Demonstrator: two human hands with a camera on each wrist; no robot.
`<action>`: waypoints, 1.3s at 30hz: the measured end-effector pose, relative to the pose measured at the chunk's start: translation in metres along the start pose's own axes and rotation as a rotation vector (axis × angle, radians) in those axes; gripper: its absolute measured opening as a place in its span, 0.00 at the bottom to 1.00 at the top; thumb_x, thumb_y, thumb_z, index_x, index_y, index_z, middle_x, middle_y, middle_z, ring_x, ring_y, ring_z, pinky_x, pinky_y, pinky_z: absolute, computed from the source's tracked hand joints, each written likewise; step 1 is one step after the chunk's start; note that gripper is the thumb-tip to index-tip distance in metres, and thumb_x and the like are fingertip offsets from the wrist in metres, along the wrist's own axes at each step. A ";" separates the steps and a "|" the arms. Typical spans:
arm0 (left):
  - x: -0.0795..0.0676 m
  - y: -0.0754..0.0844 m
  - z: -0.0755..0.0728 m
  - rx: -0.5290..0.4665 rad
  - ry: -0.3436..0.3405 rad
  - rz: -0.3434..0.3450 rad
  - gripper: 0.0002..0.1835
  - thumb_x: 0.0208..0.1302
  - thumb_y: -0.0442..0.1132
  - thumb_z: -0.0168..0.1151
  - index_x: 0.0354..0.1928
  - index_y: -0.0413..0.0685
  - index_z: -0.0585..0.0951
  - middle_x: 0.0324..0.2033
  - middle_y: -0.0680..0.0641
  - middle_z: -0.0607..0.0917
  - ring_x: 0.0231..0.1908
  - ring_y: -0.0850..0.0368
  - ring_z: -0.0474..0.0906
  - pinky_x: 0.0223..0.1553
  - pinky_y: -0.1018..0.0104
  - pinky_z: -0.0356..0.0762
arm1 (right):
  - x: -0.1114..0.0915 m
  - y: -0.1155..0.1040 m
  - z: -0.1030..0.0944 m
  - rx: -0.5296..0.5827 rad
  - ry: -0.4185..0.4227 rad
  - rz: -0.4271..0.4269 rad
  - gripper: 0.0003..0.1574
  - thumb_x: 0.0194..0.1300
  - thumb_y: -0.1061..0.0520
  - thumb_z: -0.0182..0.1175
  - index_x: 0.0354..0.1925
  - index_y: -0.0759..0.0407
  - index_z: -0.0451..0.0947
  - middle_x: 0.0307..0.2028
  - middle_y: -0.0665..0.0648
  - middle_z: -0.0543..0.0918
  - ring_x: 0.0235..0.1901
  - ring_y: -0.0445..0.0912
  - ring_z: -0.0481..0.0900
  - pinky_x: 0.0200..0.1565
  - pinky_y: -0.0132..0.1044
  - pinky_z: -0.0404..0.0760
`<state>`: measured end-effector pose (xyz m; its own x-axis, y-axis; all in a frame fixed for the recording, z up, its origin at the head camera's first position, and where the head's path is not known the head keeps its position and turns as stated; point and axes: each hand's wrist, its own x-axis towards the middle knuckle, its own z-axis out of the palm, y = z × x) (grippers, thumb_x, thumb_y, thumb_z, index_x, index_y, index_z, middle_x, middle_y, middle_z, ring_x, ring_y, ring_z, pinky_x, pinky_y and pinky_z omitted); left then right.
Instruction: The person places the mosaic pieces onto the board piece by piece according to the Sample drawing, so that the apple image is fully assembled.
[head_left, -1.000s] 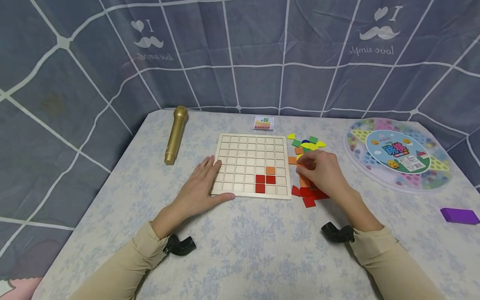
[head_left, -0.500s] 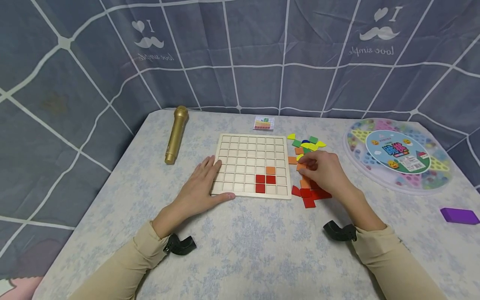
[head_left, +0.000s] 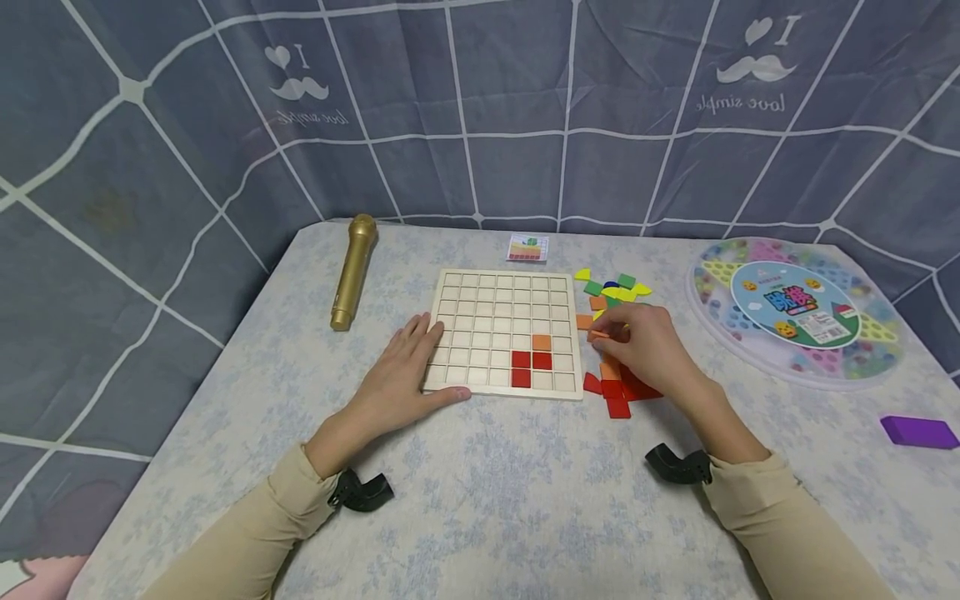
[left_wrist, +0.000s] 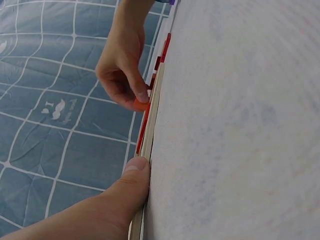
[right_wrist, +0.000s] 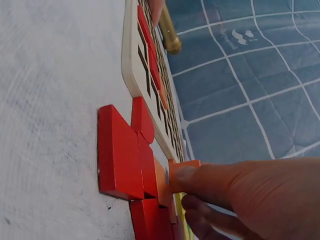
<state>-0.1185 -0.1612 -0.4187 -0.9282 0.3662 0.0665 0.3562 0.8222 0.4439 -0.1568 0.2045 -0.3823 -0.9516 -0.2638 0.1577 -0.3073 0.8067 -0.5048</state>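
A square wooden grid board [head_left: 480, 320] lies mid-table, with several red tiles [head_left: 521, 359] and one orange square [head_left: 542, 342] set in its lower right cells. My left hand [head_left: 397, 371] rests on its left edge, fingers extended and thumb along the front rim. Just right of the board, my right hand [head_left: 647, 343] pinches an orange tile [right_wrist: 175, 185] between thumb and fingers, over a loose pile. Red tiles [head_left: 619, 408] lie at the near end of that pile, yellow and green pieces [head_left: 627, 280] at the far end. The hand hides part of the pile.
Behind the board lies a small pattern card [head_left: 528, 247]. A gold microphone [head_left: 352, 273] is at the back left. Far right are a round clear plastic case [head_left: 798, 304] with a printed label and a purple block [head_left: 919, 432]. A patterned curtain [head_left: 517, 100] hangs behind the table.
My right thumb and fingers have closed on an orange tile in the pile, which now looks tilted up between them. The left hand and the board keep their places.
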 end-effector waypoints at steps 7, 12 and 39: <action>0.000 0.002 0.000 -0.003 0.006 0.001 0.60 0.64 0.68 0.69 0.84 0.38 0.53 0.83 0.34 0.48 0.84 0.39 0.40 0.84 0.43 0.42 | 0.002 -0.007 0.003 0.043 0.052 -0.061 0.14 0.65 0.58 0.75 0.49 0.60 0.92 0.39 0.57 0.92 0.35 0.50 0.84 0.40 0.41 0.83; 0.000 0.001 0.002 0.000 0.005 0.001 0.60 0.64 0.68 0.69 0.84 0.38 0.53 0.83 0.34 0.48 0.84 0.39 0.40 0.84 0.43 0.42 | 0.005 -0.017 0.010 0.104 0.010 -0.077 0.13 0.66 0.58 0.75 0.49 0.59 0.92 0.42 0.56 0.92 0.36 0.49 0.88 0.40 0.39 0.86; 0.000 0.000 0.001 0.004 -0.007 -0.005 0.61 0.64 0.69 0.68 0.84 0.40 0.52 0.84 0.35 0.47 0.84 0.40 0.39 0.84 0.43 0.42 | 0.027 -0.054 0.049 0.184 -0.022 -0.132 0.10 0.69 0.62 0.71 0.48 0.61 0.91 0.45 0.58 0.90 0.44 0.51 0.88 0.49 0.48 0.90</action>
<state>-0.1186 -0.1608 -0.4199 -0.9291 0.3652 0.0578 0.3520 0.8258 0.4406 -0.1651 0.1278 -0.3927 -0.9022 -0.3739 0.2153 -0.4211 0.6549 -0.6275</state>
